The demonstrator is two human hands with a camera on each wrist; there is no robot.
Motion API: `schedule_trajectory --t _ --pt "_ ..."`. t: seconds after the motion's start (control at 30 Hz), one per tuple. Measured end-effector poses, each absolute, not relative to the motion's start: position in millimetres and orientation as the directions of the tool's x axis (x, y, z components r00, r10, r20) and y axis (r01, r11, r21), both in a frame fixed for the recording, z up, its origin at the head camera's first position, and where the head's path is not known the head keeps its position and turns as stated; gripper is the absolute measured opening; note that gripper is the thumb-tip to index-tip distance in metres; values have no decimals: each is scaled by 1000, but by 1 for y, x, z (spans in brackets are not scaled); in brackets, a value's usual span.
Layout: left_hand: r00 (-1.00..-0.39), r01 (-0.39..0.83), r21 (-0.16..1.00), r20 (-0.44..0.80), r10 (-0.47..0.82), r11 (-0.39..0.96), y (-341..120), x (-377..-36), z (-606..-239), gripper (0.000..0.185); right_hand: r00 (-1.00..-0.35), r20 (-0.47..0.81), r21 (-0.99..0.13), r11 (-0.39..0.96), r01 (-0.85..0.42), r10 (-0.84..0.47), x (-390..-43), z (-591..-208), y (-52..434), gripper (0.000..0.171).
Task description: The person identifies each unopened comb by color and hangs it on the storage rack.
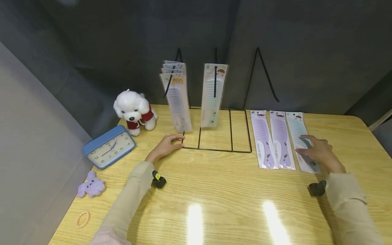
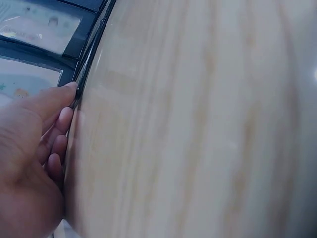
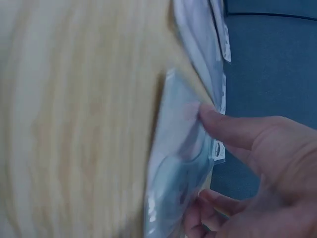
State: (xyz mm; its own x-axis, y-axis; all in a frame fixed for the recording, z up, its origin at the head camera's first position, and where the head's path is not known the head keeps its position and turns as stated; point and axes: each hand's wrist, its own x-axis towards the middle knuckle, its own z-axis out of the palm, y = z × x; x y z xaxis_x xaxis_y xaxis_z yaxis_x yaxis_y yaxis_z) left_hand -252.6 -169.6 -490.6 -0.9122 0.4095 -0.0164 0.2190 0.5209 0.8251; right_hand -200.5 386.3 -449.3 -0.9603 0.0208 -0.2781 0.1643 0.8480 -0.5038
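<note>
My left hand [image 1: 165,146] holds the front left corner of a black wire rack [image 1: 216,149], thumb and fingertips at the wire in the left wrist view. On the right, my right hand [image 1: 320,151] grips a packaged pale green comb [image 1: 296,127] by its two long edges. In the right wrist view the thumb lies on one edge of this comb packet [image 3: 173,168], fingers at the other. Two packaged purple combs [image 1: 261,136] lie flat just left of it. Several comb packets [image 1: 176,102] hang from the rack's left hook, and a green comb packet [image 1: 211,98] from the middle one.
A third hook [image 1: 265,64] rises at the rack's right. Left of the rack are a white plush dog [image 1: 130,105], a blue clock [image 1: 108,148], a small purple plush toy [image 1: 92,185] and a beige ring [image 1: 82,219]. Dark cloth [image 1: 122,41] hangs behind the table.
</note>
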Motion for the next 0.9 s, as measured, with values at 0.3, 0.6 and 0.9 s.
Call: schedule_trajectory --t 0.3,0.6,0.9 --pt "-915 230 829 6 404 510 -170 -252 -490 39 -949 -315 -598 771 220 27 -198 -449 388 79" --pt "-911 242 818 7 412 521 -168 -252 -490 40 -988 -129 -677 720 153 88 -181 -451 375 69" --pt "-921 209 829 -12 390 518 -169 -252 -490 38 -976 216 -699 703 -133 31 -148 -423 302 69"
